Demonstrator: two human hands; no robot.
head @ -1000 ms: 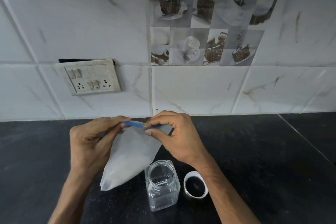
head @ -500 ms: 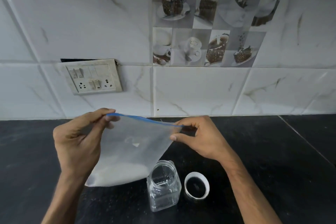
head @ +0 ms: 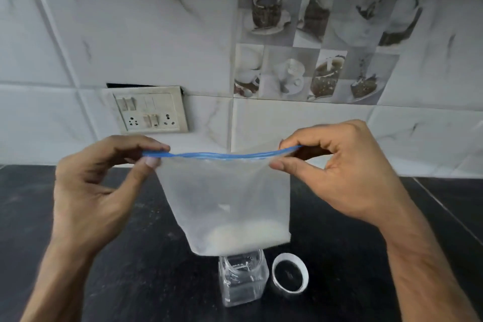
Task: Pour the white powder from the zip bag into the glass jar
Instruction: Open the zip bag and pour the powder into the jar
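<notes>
held aloft over a dark speckled countertop (head: 104,282): zip bag (head: 227,198), thin frosted plastic, pinched at both ends of its blue zip strip (head: 222,155) by left hand (head: 91,191) and right hand (head: 347,178), thumb against forefinger on each side, strip drawn taut between them. hard to tell whether sealed or parted along that strip. white powder (head: 243,238) settled in a low heap along the bottom seam, hanging just above the open mouth of the glass jar (head: 243,285) at near centre. likely light overall, weight all at the bottom, film soft and slippery, prone to fold or swing when tipped (best taken at one top corner and one bottom corner, mouth pursed into a spout). jar clear, squarish in body with a round neck, rigid, breakable, probably easy to knock with nothing steadying it. just right of it, a white-rimmed lid (head: 290,278) lying on the counter. on the far wall, glossy marble-look tiles (head: 130,21), coffee-cup picture tiles (head: 313,34) and a cream switch plate (head: 150,110).
</notes>
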